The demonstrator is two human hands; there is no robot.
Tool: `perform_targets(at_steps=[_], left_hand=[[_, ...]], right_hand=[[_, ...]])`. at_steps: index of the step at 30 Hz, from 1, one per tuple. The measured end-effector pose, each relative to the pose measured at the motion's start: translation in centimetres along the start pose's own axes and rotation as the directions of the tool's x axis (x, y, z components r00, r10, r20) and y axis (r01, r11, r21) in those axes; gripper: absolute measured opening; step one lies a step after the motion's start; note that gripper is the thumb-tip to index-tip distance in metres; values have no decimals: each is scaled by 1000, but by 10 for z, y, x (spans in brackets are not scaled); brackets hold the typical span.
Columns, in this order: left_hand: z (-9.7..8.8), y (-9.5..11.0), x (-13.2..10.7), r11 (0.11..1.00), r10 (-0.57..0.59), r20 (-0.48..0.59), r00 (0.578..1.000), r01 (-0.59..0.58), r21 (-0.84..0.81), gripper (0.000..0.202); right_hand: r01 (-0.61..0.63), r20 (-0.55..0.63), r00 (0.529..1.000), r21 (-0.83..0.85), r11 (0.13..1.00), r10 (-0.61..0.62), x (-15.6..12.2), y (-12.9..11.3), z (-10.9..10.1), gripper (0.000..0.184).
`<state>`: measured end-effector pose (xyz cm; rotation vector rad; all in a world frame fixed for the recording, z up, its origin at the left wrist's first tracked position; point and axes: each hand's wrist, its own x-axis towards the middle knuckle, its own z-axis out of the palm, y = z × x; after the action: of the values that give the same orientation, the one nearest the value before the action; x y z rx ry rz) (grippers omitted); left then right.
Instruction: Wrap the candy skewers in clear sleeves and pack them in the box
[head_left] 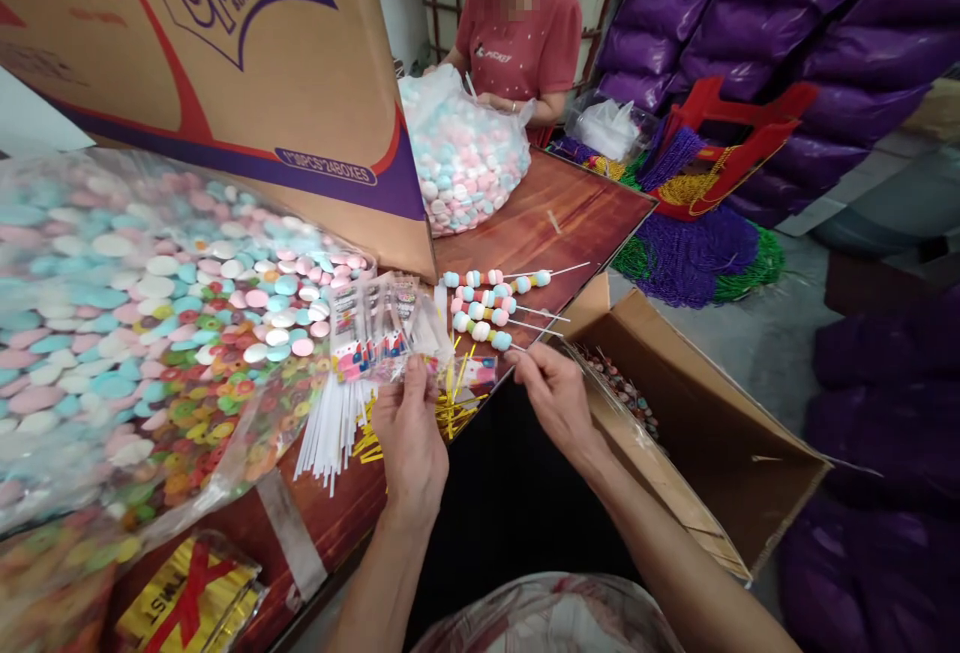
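Clearly, the hands are held apart, side by side at the table's near edge. By the right hand [559,398], thumb and fingertips are brought together on the bare stick end of the nearest skewer [482,332], which is threaded with pale candies and lies on the table [555,198]. Just beyond it, more skewers [480,311] are laid in a loose cluster, their sticks pointed to the right.

The left hand [412,443] is raised with its thumb up and fingers curled, just beside the printed packets [375,328]; whether anything is gripped by it cannot be told. Below the packets, white sticks [330,428] are fanned out, and gold ties [454,408] are scattered next to them.

To the left, much of the table is covered by a big clear bag [232,473], in which pastel candies and coloured rings are seen. Behind the packets a carton [300,63] is stood, and past it a second bag [469,173] of candies is placed before a co-worker [517,43] in a red top. At the right, an open box [727,423] is set beside the table.
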<state>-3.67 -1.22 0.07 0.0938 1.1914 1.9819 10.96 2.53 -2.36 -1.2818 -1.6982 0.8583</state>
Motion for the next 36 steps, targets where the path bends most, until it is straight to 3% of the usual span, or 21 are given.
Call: perform_targets(at_steps=[3,7,11,14,19,24,28,36], left_hand=[[0,4,9,999,4,-2,1000,-4,-45,35],[-6,5,18,999,-22,17,1000,23,-30,34],[-10,3,24,1000,19,12,1000,-18,-22,33],[-12,2,28,995,93,-2,996,-93,-18,32],[-11,0,35,978,210,-10,978,-210,11,31],[-11,1,44,971,241,-19,970,-241,5,35],[-13,1,47,976,216,-35,976,-216,9,34],[-12,0,44,980,197,-33,980,-198,-8,30]], right_hand=[[123,-102,977,-439,890,-185,9,16,-8,21],[230,-10,953,-624,747,-302,17,34,-5,14],[257,-6,947,-585,769,-321,16,40,3,23],[204,-34,966,-506,838,-255,10,39,7,20],[132,-61,988,-132,982,-141,-3,27,3,17],[46,-27,999,177,983,-42,-21,4,-7,18],[155,-54,988,171,973,-148,-32,-7,-13,14],[349,-13,936,-78,934,-351,-36,0,-18,13]])
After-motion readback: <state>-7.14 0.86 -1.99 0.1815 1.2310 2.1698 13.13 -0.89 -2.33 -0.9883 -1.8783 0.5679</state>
